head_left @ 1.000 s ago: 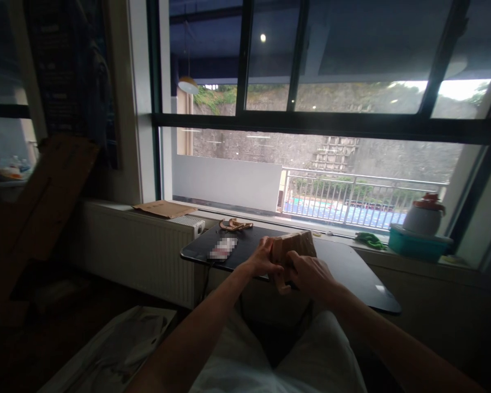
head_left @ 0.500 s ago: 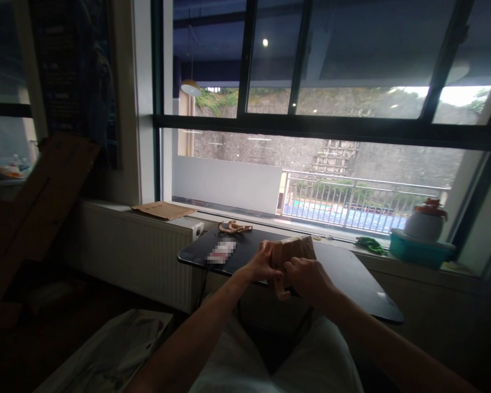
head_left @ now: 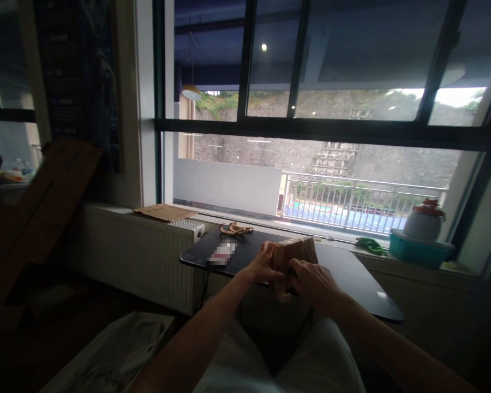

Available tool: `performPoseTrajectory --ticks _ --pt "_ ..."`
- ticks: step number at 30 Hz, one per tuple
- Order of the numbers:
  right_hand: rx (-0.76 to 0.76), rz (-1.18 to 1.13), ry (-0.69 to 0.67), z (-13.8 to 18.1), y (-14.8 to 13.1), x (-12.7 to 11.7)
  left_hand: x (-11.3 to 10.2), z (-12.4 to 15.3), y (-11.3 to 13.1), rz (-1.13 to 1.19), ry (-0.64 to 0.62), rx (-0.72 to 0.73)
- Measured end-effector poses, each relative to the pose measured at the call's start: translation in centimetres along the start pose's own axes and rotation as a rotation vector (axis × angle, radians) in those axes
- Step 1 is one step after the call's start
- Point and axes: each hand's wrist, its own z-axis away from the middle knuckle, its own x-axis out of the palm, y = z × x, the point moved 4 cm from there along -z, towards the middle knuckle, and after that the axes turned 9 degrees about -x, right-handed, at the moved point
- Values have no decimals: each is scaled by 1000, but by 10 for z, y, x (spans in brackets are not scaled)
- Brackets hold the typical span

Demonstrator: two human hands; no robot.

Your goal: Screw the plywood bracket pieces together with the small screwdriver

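Daylight from the wide window (head_left: 331, 130) fell across a dark table (head_left: 360, 281) in our dim room. Taking the brown block (head_left: 298, 251) as the clock's centre, with twelve straight ahead, we had it between both hands, over the table's near edge; whether it rested on the top we could not tell. Our left hand (head_left: 263, 266) was closed around its nine o'clock end, thumb on the near side. Our right hand (head_left: 313, 277) lay against it at four o'clock, fingers curled, but whether it pinched or merely pressed was hidden from us.

We judged the block light and fairly stiff, cardboard or thin wood, dry rather than slippery, and liable to dent or split at its edges. Its broad sides looked the safest hold; a narrow strip (head_left: 284, 297) jutting out at seven o'clock seemed the weakest place to grasp.

Counting, we had one block and two hands. One group of curved brown pieces (head_left: 235, 229), too tangled to number, lay at ten o'clock, and one blurred item (head_left: 223, 254) at nine. Toward two o'clock, along the sill, we counted one green cloth (head_left: 371, 245), one teal tub (head_left: 419, 250) and, upon it, one pale jug (head_left: 423, 225).
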Motion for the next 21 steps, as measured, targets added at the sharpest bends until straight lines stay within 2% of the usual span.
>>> performPoseTrajectory --ticks 5,9,12,18,21 --pt "-207 129 -29 -4 -11 -4 0 -1 1 -9 1 6" --pt "-250 146 -33 -7 -9 0 0 -1 -1 -3 9 -12" --pt "-187 97 -7 -6 -6 4 1 -1 -4 4 17 -29" --pt "96 -54 71 5 4 17 3 1 -2 10 29 -31" --pt "185 -98 77 8 6 23 3 2 1 6 29 -22"
